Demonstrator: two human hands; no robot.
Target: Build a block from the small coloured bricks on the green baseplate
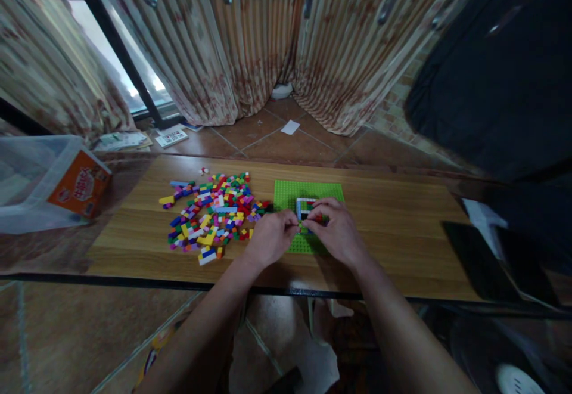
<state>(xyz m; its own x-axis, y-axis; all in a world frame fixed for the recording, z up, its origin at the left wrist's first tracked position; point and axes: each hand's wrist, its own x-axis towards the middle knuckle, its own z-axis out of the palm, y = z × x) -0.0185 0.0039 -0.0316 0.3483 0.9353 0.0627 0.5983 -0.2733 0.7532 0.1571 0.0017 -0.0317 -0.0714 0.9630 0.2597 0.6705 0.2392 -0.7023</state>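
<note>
Mid-build: small brick frame (306, 208) sits on green baseplate (308, 194), bench centre. Left hand (270, 236) pinches frame's left edge; right hand (336, 230) curled over it. Loose bricks (210, 215) left of baseplate. Next likely calls for firm, square press.

The person's left hand (269, 236) and right hand (336, 232) are bare, without rings, watch or gloves. Both forearms are uncovered; no sleeve is visible.

Wooden table (402, 215) under both hands, bearing a green baseplate (292, 193) directly beneath them. Left of the left hand (270, 238), a loose heap of coloured bricks (210, 212); farther left, a clear tub (27, 185). Right of the right hand (337, 233), a dark tablet (478, 260) at the edge.
</note>
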